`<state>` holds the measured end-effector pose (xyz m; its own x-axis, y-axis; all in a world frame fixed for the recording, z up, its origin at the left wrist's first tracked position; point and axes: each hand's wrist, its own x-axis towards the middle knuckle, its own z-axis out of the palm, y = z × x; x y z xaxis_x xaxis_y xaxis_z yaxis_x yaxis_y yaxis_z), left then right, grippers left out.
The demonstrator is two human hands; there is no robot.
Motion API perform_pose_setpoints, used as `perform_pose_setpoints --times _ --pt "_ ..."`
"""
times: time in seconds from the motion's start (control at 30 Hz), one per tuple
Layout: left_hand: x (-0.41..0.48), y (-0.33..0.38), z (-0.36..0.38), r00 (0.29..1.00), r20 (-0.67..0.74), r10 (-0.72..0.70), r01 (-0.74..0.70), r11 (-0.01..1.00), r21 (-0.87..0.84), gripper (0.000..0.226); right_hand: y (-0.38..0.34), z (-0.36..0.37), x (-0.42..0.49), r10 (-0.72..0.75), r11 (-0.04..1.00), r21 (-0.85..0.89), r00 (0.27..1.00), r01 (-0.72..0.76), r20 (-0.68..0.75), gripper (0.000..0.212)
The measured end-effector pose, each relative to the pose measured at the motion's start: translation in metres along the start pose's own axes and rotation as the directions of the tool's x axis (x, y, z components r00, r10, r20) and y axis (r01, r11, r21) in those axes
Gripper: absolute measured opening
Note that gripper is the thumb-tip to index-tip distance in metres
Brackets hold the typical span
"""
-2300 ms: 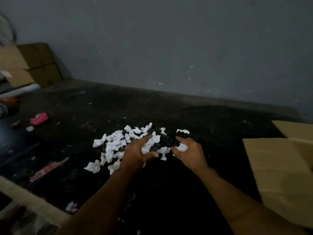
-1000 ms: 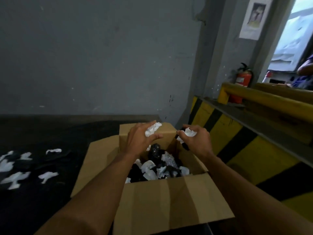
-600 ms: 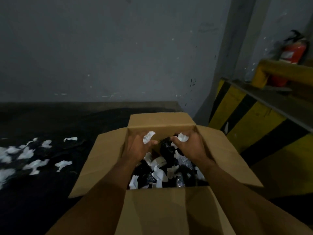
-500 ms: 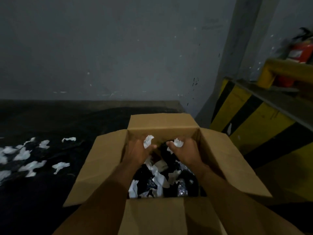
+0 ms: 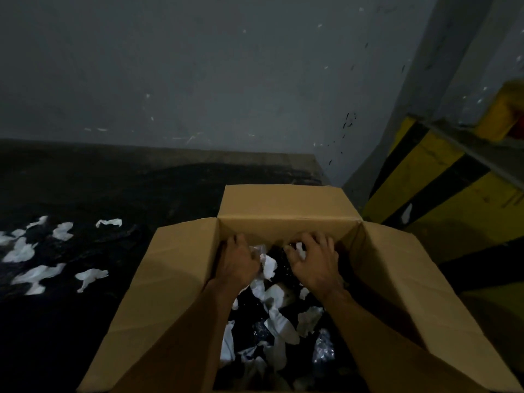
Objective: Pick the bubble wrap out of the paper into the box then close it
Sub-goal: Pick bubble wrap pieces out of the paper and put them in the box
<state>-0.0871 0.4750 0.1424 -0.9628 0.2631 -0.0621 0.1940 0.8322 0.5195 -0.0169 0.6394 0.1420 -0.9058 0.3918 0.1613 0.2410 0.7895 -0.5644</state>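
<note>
i see left hand [image 5: 237,264] and right hand [image 5: 315,263] inside open box [image 5: 283,207]; right grip curled round white scrap [image 5: 299,247], left grip unclear. more scraps [image 5: 31,275] on bench [image 5: 113,188]; flaps [image 5: 170,279] unclosed.

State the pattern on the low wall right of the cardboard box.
Diagonal yellow and black stripes on the low wall, best seen in the head view.

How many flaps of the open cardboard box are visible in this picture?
3: the far flap at the back, the left flap folded outward, the right flap folded outward. A fourth, nearest the camera, may be hidden.
</note>
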Motion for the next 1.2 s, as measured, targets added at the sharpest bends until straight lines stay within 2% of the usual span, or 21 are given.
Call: perform_pose_setpoints --times 0.1,0.33,0.4,0.5,0.7,0.9,1.03,1.2 --pt "0.003 -0.001 -0.002 0.996 -0.044 0.079 -0.077 0.997 0.028 0.021 -0.003 -0.002 0.004 0.019 0.999 0.035 0.998 -0.017 -0.064 0.03" --pt "-0.019 0.01 -0.024 0.977 -0.148 0.152 -0.153 0.988 0.005 0.026 -0.014 -0.02 -0.002 -0.026 0.996 0.081 0.986 0.04 -0.167 0.013" --pt "-0.029 0.015 -0.033 0.964 -0.183 0.193 -0.195 0.981 0.007 0.027 -0.019 -0.031 -0.008 -0.041 0.993 0.101 0.985 0.059 -0.166 0.018" --pt "-0.048 0.021 -0.05 0.935 -0.261 0.239 -0.239 0.97 0.034 0.038 -0.029 -0.052 -0.021 -0.095 0.986 0.12 0.983 0.114 -0.158 0.04" --pt "-0.105 0.029 -0.095 0.877 -0.394 0.276 -0.274 0.96 0.062 0.051 -0.054 -0.087 -0.05 -0.182 0.967 0.149 0.97 0.206 -0.158 0.04" --pt "-0.186 0.004 -0.135 0.858 -0.47 0.21 -0.165 0.977 0.136 0.059 -0.105 -0.091 -0.101 -0.309 0.926 0.183 0.941 0.33 -0.137 0.045" --pt "-0.241 -0.036 -0.161 0.848 -0.515 0.125 -0.052 0.987 0.155 0.063 -0.15 -0.076 -0.138 -0.422 0.884 0.202 0.906 0.421 -0.04 0.054" --pt "-0.302 -0.094 -0.19 0.8 -0.598 0.051 0.049 0.988 0.15 0.064 -0.211 -0.043 -0.181 -0.529 0.831 0.245 0.846 0.5 0.071 0.062"
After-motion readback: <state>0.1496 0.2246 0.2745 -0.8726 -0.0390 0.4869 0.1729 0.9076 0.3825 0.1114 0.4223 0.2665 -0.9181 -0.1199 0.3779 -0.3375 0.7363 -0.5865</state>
